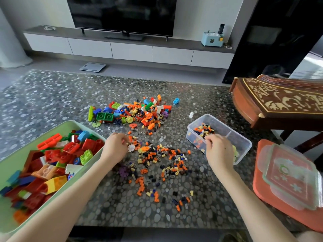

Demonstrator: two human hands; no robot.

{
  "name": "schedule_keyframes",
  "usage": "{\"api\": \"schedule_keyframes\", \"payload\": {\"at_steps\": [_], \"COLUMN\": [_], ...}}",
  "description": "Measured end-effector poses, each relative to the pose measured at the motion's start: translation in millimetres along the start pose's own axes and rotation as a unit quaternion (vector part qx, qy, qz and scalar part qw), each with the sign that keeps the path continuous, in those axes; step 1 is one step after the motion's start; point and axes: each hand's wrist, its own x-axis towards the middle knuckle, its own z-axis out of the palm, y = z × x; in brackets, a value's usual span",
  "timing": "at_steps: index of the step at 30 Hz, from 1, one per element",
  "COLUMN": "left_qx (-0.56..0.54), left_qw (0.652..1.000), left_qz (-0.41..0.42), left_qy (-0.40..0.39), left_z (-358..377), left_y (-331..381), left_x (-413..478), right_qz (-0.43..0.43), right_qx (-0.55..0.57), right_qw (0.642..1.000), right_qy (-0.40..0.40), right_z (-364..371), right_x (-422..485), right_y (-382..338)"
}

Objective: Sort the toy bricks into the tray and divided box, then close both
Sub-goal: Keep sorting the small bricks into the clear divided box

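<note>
Pebbled table (52, 102): tray (15, 166) of big bricks (57, 154), divided box (236, 138) of small bricks (204, 131); left hand (116, 148), right hand (218, 151), fingers (208, 139) curled, hold unclear

Pebble-pattern bench (52, 102), green tray (12, 163) lower left, clear divided box (240, 139) right of centre, big-brick pile (132, 112) upper centre, small-brick scatter (166, 161) mid-frame, lone blue brick (176, 101) right of pile.

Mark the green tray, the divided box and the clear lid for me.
green tray (17, 159), head view, bare inner wall on its left side.
divided box (242, 144), head view, bare part of its right compartment.
clear lid (290, 177), head view, middle of its top.
</note>
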Motion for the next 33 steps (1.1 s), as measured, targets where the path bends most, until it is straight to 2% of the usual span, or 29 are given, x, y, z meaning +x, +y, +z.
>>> {"api": "schedule_keyframes", "payload": {"at_steps": [3, 5, 8, 10, 15, 17, 22, 24, 26, 29, 33], "left_qx": [0.014, 0.035, 0.082, 0.105, 0.149, 0.133, 0.099, 0.079, 0.048, -0.010, -0.066], "left_qw": [1.000, 0.999, 0.993, 0.986, 0.976, 0.978, 0.984, 0.989, 0.995, 1.000, 0.997], "left_qz": [-0.011, -0.009, 0.053, 0.094, 0.123, 0.129, 0.123, 0.115, 0.083, 0.021, -0.030], "left_qy": [-0.005, -0.021, -0.064, -0.089, -0.105, -0.095, -0.080, -0.052, -0.018, -0.019, -0.034], "left_z": [-5, -6, 1, 7, 20, 23, 23, 19, 11, -1, -10], "left_y": [-6, -11, -13, -9, -14, -18, -21, -21, -16, -5, 3], "left_x": [9, 12, 8, 5, 6, 7, 8, 9, 8, 8, 12], "right_qz": [-0.006, -0.024, -0.081, -0.148, -0.265, -0.265, -0.192, -0.189, -0.203, -0.204, -0.169], "right_qx": [-0.007, 0.042, 0.134, 0.151, 0.059, 0.027, 0.075, 0.084, 0.079, 0.071, 0.101], "right_qw": [1.000, 0.999, 0.981, 0.963, 0.935, 0.932, 0.947, 0.945, 0.941, 0.938, 0.958], "right_qy": [-0.010, -0.013, -0.116, -0.169, -0.228, -0.244, -0.246, -0.253, -0.258, -0.272, -0.209], "right_z": [9, 16, 32, 52, 101, 108, 110, 108, 108, 110, 105], "right_x": [0, -2, -11, -14, -12, -12, -8, -6, -4, -2, -5], "right_y": [-17, -29, -62, -86, -120, -119, -110, -107, -107, -106, -108]}}
